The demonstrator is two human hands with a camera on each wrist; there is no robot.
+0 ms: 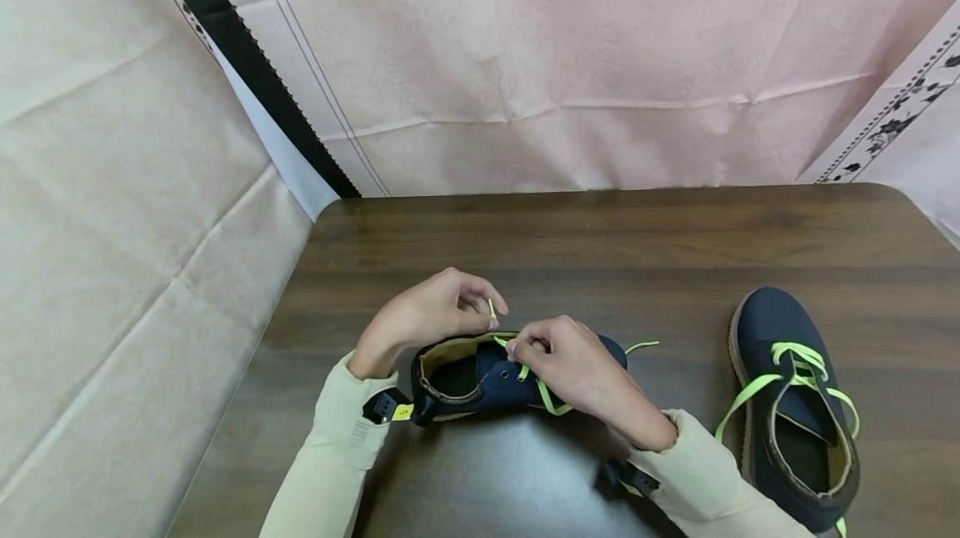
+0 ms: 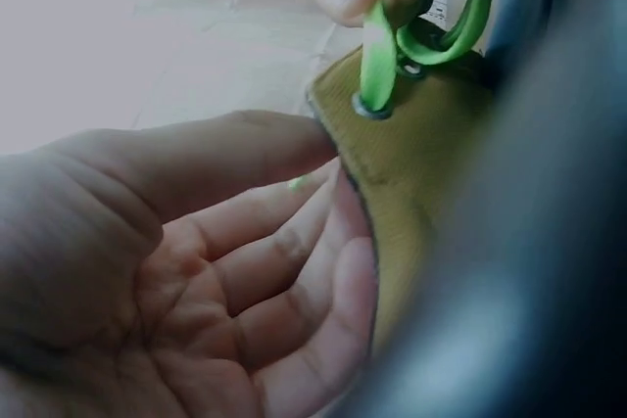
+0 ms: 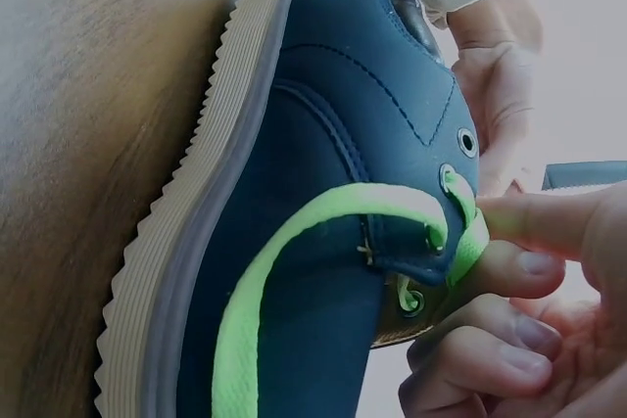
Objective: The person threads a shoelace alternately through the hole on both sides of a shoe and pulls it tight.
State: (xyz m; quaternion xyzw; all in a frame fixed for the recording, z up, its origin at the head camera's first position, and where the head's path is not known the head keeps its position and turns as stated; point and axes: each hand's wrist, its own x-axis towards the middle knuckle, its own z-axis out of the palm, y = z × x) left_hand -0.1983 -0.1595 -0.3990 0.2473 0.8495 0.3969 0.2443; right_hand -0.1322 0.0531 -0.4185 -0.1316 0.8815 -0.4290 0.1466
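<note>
A navy shoe (image 1: 491, 392) with a tan lining stands on the table, its toe toward the right. Its bright green shoelace (image 3: 323, 205) runs through some of the eyelets, and one strand droops over the side. On the far side of the opening, my left hand (image 1: 442, 309) pinches a lace end between thumb and finger. In the left wrist view its thumb lies at the edge of the eyelet flap (image 2: 392, 159), with the lace passing through the eyelet there. My right hand (image 1: 566, 363) pinches the lace by the eyelets with thumb and index finger.
A matching navy shoe (image 1: 783, 321) with green laces stands at the right of the brown wooden table (image 1: 600, 229), toe pointing away. Pale cloth (image 1: 525, 62) hangs behind the far table edge and along the left side. Wrist cameras are strapped over both sleeves.
</note>
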